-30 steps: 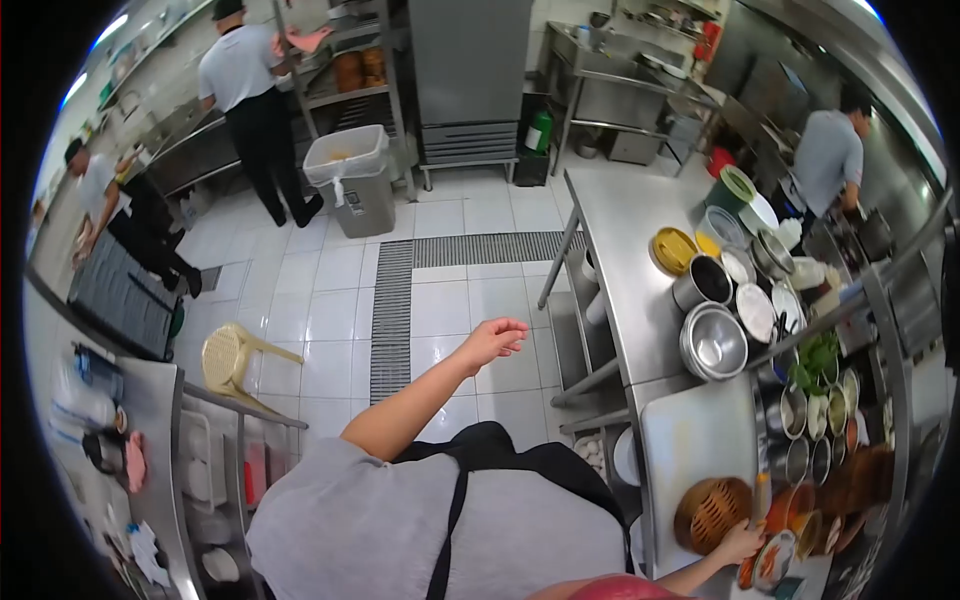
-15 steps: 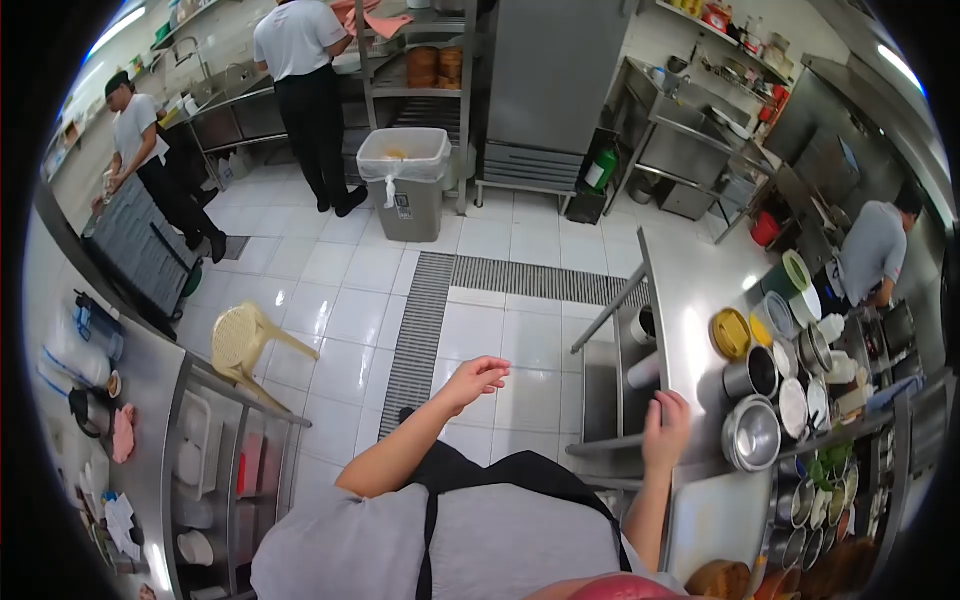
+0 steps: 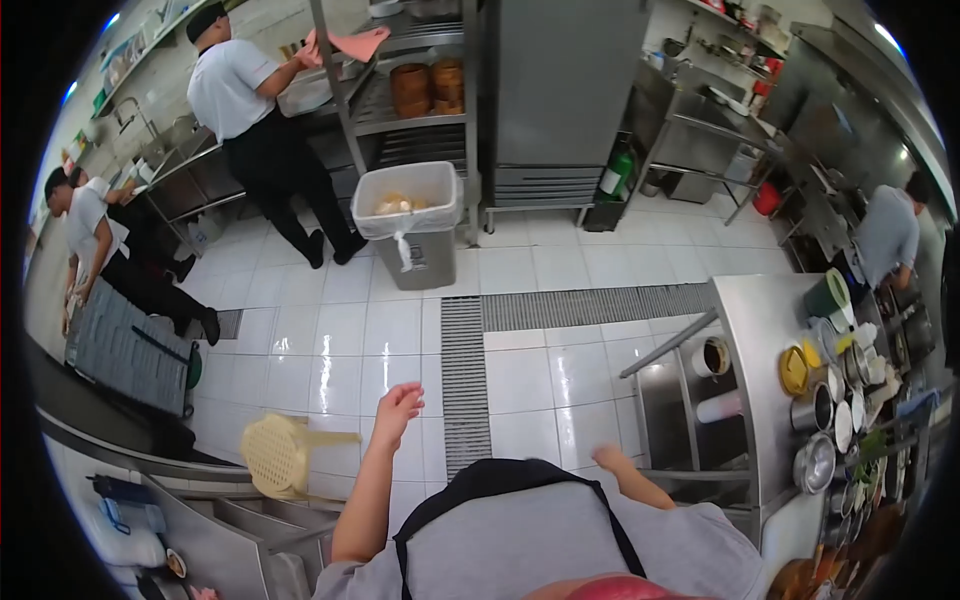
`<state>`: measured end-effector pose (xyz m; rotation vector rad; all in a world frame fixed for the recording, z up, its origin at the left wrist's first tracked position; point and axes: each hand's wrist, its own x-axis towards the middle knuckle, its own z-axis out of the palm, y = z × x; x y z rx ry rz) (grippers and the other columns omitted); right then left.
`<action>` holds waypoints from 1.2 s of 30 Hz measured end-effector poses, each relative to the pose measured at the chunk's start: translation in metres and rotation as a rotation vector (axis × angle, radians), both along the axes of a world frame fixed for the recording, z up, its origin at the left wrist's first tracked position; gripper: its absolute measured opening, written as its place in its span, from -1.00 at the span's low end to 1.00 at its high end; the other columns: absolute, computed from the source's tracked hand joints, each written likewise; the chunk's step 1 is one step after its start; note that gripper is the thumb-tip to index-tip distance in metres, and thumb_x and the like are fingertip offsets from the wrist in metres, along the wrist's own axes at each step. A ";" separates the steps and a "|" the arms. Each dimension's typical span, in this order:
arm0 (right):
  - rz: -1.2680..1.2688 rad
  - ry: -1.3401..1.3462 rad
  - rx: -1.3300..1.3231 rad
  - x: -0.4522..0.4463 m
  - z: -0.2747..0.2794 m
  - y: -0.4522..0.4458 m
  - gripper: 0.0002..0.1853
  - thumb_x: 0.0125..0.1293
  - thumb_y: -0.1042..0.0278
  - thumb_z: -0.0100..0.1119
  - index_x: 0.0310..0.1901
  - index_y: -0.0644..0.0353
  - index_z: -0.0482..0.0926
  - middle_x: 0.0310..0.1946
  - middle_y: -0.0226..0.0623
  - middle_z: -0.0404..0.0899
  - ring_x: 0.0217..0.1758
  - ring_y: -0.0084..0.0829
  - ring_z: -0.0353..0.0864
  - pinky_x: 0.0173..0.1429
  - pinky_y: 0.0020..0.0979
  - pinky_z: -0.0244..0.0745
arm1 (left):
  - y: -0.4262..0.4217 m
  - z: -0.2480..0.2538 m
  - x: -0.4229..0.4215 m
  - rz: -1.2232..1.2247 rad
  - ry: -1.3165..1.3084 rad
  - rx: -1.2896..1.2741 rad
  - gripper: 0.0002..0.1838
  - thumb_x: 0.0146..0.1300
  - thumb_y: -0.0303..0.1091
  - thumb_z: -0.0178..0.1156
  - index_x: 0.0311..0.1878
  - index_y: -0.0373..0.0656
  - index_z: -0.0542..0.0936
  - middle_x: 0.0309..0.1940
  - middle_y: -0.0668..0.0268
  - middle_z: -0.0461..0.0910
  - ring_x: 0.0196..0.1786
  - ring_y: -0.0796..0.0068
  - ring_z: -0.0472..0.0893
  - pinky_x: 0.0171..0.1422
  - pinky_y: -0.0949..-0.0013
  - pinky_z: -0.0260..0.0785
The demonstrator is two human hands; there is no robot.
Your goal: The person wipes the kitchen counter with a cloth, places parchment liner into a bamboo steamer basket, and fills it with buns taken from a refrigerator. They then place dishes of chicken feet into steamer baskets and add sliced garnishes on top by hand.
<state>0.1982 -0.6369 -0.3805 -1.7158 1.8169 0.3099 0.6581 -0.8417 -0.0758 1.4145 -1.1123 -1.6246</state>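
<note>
My left hand (image 3: 400, 412) is in the air over the tiled floor, its fingers loosely bent and slightly apart with nothing between them. To its left stands a cream plastic stool (image 3: 275, 456). My right hand (image 3: 608, 458) hangs low in front of my body, smeared by motion, so its fingers do not show clearly. It is apart from the steel table (image 3: 748, 325) on the right. Ahead of me is a grey bin (image 3: 425, 262) with a clear liner and some pale food waste in it.
Pots, bowls and a metal bowl (image 3: 815, 463) crowd the right table. Drain grates (image 3: 462, 385) cross the floor. A person with a pink cloth (image 3: 358, 44) stands by the rack. Others work at the left near grey crates (image 3: 130, 345) and at the far right.
My view has moved forward and turned right; the bin looks nearer. My right hand has come away from beside the table edge. My left hand stays raised.
</note>
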 end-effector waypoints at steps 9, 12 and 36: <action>-0.491 0.095 0.388 -0.013 -0.057 -0.025 -0.71 0.07 0.12 0.04 -0.36 0.18 0.59 -0.26 -0.15 0.57 -0.16 -0.19 0.54 -0.09 -0.22 0.42 | -0.250 0.009 -0.023 -0.225 -0.398 -0.619 -0.63 0.09 -0.31 0.19 -0.01 -0.16 0.47 -0.05 0.18 0.49 -0.13 0.28 0.55 -0.01 0.34 0.38; -0.202 0.155 0.115 -0.014 -0.065 -0.241 -0.73 0.06 0.20 0.02 -0.38 0.21 0.62 -0.29 -0.13 0.60 -0.17 -0.16 0.57 -0.09 -0.23 0.43 | -0.395 0.041 -0.049 -0.250 -0.653 -1.023 -0.53 0.03 -0.30 0.20 0.06 -0.18 0.41 0.01 0.12 0.44 0.04 0.14 0.46 0.13 0.23 0.30; 0.307 -0.025 -0.892 0.247 0.388 -1.128 -0.71 0.13 0.29 -0.05 -0.14 0.16 0.54 -0.17 -0.23 0.52 0.00 -0.25 0.45 0.09 0.28 0.07 | -0.786 0.151 -0.007 0.023 -0.992 -1.095 -0.58 0.03 -0.37 0.21 -0.05 -0.37 0.42 -0.14 -0.05 0.47 -0.07 -0.08 0.44 0.01 0.17 0.31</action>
